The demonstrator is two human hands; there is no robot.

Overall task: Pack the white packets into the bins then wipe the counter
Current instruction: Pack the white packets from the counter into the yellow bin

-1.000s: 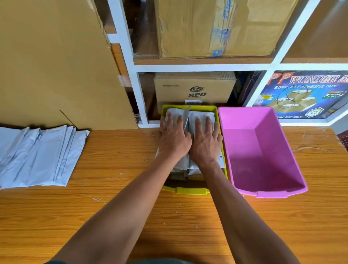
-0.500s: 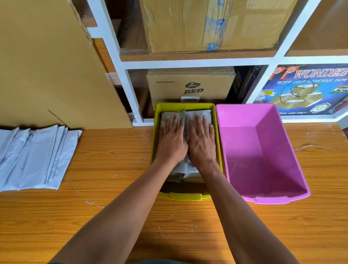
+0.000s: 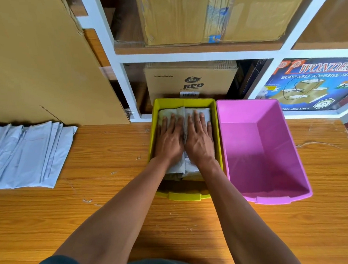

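white shelving [image 3: 195, 61] | cardboard boxes [image 3: 212, 18] | wooden counter [image 3: 108, 189]

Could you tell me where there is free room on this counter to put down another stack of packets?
The wooden counter is bare between the loose white packets and the yellow bin, and along the near edge. The pink bin holds nothing. The yellow bin is crowded: both hands press packets there.

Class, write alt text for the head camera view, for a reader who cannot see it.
Left hand and right hand press flat on white packets inside a yellow bin on a wooden counter. A pink bin stands beside it; more packets lie at left.
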